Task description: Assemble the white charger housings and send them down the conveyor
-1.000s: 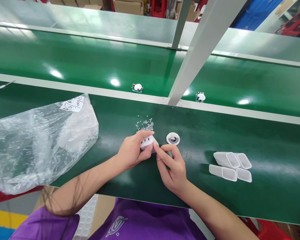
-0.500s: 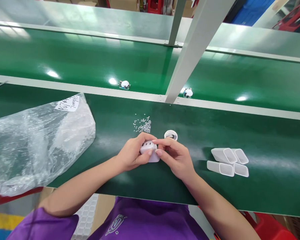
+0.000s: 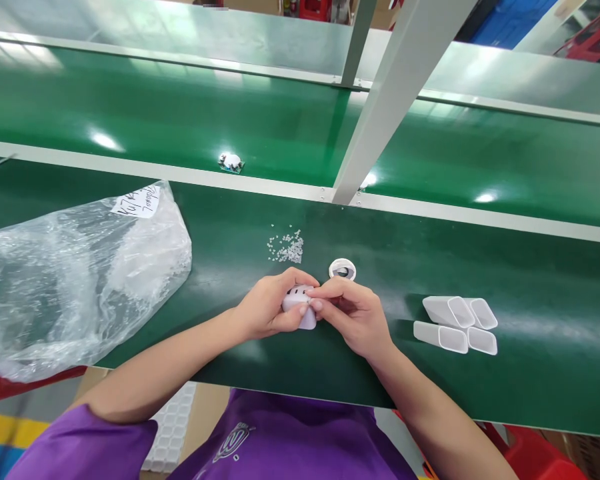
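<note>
My left hand (image 3: pixel 273 305) is wrapped round a white plastic charger housing (image 3: pixel 307 319) with dark slots in its upper face. My right hand (image 3: pixel 354 313) is closed in a pinch at the right edge of that housing, thumb and forefinger tips close together near the slots. Anything between those fingertips is too small to make out. Just beyond the hands lies a scattered heap of tiny translucent pieces (image 3: pixel 291 250). A white ring-shaped part (image 3: pixel 342 269) with a dark inside lies behind my right hand.
Several white hollow sleeves (image 3: pixel 440 335) lie at the right of the green bench (image 3: pixel 545 347). A clear plastic bag (image 3: pixel 85 267) with a handwritten label covers the left side. A small circuit board (image 3: pixel 231 163) sits on the green belt (image 3: pixel 180 113) behind. A slanting metal post (image 3: pixel 390 100) rises from the rail.
The circuit board on the belt has shifted left. Another board, right of the post before, is now out of sight. My hands stay at the housing, which has tilted slightly.
</note>
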The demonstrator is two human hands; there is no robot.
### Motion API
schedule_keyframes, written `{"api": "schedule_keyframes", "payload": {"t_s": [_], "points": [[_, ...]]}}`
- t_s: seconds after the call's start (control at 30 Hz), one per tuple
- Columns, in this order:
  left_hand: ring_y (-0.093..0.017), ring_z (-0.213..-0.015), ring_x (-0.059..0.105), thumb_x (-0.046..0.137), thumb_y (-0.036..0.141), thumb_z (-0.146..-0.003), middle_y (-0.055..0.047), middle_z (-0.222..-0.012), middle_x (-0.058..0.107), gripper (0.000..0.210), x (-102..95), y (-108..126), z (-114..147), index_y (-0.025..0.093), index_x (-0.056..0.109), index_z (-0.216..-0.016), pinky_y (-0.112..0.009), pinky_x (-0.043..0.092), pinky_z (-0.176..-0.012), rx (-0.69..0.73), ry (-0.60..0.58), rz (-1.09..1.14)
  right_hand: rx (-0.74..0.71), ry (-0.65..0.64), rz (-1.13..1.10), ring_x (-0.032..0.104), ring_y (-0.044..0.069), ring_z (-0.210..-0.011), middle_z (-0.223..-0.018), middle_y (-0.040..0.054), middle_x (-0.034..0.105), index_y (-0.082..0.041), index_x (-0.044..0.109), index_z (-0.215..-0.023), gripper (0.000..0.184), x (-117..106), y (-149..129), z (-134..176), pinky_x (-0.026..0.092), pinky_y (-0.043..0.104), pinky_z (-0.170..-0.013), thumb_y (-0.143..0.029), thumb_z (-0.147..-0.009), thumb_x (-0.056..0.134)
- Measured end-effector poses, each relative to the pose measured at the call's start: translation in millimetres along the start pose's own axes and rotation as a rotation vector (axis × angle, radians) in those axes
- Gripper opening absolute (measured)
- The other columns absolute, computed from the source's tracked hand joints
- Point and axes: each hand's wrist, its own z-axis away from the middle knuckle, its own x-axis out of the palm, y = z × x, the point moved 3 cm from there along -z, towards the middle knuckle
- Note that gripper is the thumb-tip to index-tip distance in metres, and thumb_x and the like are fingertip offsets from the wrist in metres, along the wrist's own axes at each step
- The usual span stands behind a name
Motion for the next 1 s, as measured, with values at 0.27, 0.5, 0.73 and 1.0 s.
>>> {"api": "schedule_keyframes", "payload": {"t_s": [0.27,0.5,0.73,1.0], "points": [[-0.012,-0.059,0.065,0.047,0.028,-0.082,0.001,-0.077,0.072,0.021,1.8,0.9,0.2,0.02,0.053,-0.101,-0.021,0.048,-0.054,0.033,0.037,0.063,0.102,0.001,-0.08,0.063,0.011,-0.063,-0.078,0.0003,0.069,-0.024,0.075,-0.09,0.011,1.2,2.5,1.2,0.053,0.025,-0.059,-0.033,-0.085,0.071],[-0.012,-0.06,0.065,0.049,0.026,-0.084,0.002,-0.074,0.071,0.016,3.8,0.3,0.4,0.02,0.054,-0.098,-0.021,0.049,-0.055,0.037,0.063,0.11,0.201,-0.001,-0.174,0.062,0.011,-0.062,-0.074,-0.0008,0.067,-0.024,0.075,-0.089,0.013,2.9,4.4,0.5,0.053,0.024,-0.058,-0.035,-0.083,0.073],[-0.012,-0.06,0.066,0.05,0.028,-0.088,0.0,-0.075,0.073,0.015,4.4,-2.0,3.6,0.019,0.055,-0.1,-0.021,0.048,-0.054,0.047,0.046,0.171,0.228,-0.018,-0.26,0.061,0.009,-0.059,-0.07,-0.0029,0.066,-0.026,0.076,-0.088,0.01,3.1,2.6,-1.2,0.052,0.022,-0.057,-0.032,-0.081,0.076],[-0.014,-0.062,0.066,0.05,0.029,-0.084,-0.001,-0.076,0.073,0.017,6.0,-3.2,3.0,0.019,0.055,-0.098,-0.023,0.05,-0.056,-0.013,0.025,0.216,0.147,-0.015,-0.085,0.063,0.011,-0.062,-0.075,0.0011,0.069,-0.022,0.074,-0.089,0.015,1.8,0.2,0.4,0.054,0.024,-0.058,-0.036,-0.084,0.071]]}}
